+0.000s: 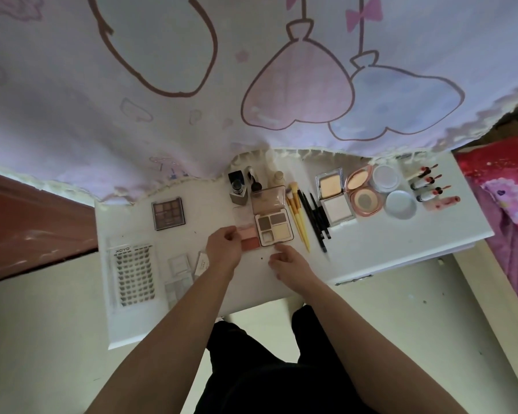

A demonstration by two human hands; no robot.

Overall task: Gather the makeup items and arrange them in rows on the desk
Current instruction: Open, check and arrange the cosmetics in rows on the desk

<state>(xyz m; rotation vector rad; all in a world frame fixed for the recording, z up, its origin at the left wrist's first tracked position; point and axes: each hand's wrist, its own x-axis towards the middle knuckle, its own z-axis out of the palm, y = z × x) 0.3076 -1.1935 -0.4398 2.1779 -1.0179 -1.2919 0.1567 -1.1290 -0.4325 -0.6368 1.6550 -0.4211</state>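
Note:
On the white desk (pixel 371 258) my left hand (pixel 224 248) pinches the left edge of an open pink blush palette (pixel 248 239). Just right of it lies an open four-pan palette (pixel 275 228) with its lid up. My right hand (pixel 287 261) rests with loosely curled fingers at that palette's near edge and holds nothing. A dark eyeshadow palette (pixel 168 216) lies further left. A lash tray (pixel 135 274) and small clear cases (pixel 178 271) sit at the near left.
Behind the palettes stand several small bottles (pixel 239 186). To the right lie yellow brushes (pixel 298 218), black pencils (pixel 317 222), a square compact (pixel 334 197), a round pink compact (pixel 362 191), two round jars (pixel 392 189) and several lip tubes (pixel 429 186). A printed curtain (pixel 251 85) hangs over the desk's back.

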